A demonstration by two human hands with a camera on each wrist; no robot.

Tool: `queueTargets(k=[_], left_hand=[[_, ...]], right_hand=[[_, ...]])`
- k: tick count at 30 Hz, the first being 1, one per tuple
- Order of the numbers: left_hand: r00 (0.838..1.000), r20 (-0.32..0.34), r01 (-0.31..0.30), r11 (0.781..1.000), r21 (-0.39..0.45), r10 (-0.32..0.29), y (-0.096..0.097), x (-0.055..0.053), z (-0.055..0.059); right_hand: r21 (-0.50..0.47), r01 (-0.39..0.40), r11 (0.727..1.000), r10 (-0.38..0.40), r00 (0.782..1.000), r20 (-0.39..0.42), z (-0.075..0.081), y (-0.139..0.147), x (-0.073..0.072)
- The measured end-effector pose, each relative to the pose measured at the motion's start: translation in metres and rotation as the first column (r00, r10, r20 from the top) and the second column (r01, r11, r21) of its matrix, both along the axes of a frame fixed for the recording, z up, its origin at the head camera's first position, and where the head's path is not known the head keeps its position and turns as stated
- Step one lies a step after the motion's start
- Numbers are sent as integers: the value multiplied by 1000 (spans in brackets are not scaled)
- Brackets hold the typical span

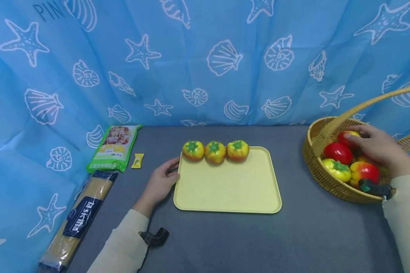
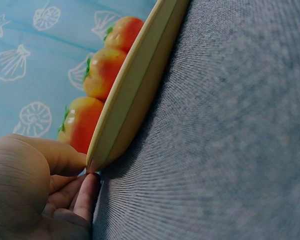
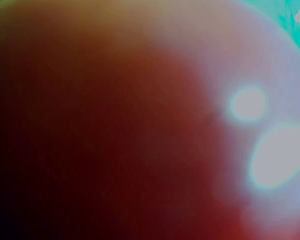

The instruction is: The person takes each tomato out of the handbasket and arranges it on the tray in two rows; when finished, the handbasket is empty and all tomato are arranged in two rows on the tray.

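My left hand [image 1: 162,181] is at the left rim of a pale yellow tray [image 1: 225,189]; in the left wrist view its thumb and fingers pinch the rim near a corner. Three yellow-and-red tomatoes [image 1: 215,152] with green leafy tops sit in a row along the tray's back edge. Over to the right, my right hand [image 1: 379,146] reaches into a wicker basket [image 1: 312,161], thumb and fingers around a red-and-yellow fruit [image 1: 347,139]. The right wrist view is filled by a blurred, shiny red fruit [image 3: 140,125] close to the lens.
Also in the basket are a dark red fruit [image 1: 338,152], a yellow tomato [image 1: 336,170] and a red-and-yellow fruit [image 1: 365,173]. Its tall handle [image 1: 365,104] arches above. At left lie a green food bag [image 1: 114,148], a small yellow packet [image 1: 137,160] and a spaghetti pack [image 1: 78,220].
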State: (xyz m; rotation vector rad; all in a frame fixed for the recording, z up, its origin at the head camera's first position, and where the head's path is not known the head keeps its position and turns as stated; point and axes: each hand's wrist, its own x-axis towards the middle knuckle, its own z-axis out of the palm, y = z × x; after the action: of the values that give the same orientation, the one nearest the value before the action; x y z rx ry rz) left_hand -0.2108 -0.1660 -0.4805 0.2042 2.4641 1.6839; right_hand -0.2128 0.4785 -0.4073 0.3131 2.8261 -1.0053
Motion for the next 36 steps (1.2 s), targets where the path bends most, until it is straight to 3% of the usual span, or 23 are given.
queueTargets(k=[7, 15, 20, 26, 36], left_hand=[[1000, -4, 0, 1000, 7, 0, 2, 2, 4], [1000, -2, -4, 1000, -2, 4, 4, 2, 7], [1000, 2, -5, 1000, -3, 5, 3, 2, 6], [1000, -7, -1, 1000, 0, 1, 3, 2, 3], [1000, -12, -4, 1000, -7, 4, 2, 3, 2]], right_hand=[[-29, -1, 1000, 1, 1000, 0, 2, 0, 1], [46, -22, 999, 23, 1000, -2, 5, -3, 7], [32, -47, 998, 47, 999, 0, 5, -3, 9], [28, -40, 999, 42, 996, -75, 6, -2, 12], [-8, 9, 1000, -10, 989, -151, 29, -15, 22]])
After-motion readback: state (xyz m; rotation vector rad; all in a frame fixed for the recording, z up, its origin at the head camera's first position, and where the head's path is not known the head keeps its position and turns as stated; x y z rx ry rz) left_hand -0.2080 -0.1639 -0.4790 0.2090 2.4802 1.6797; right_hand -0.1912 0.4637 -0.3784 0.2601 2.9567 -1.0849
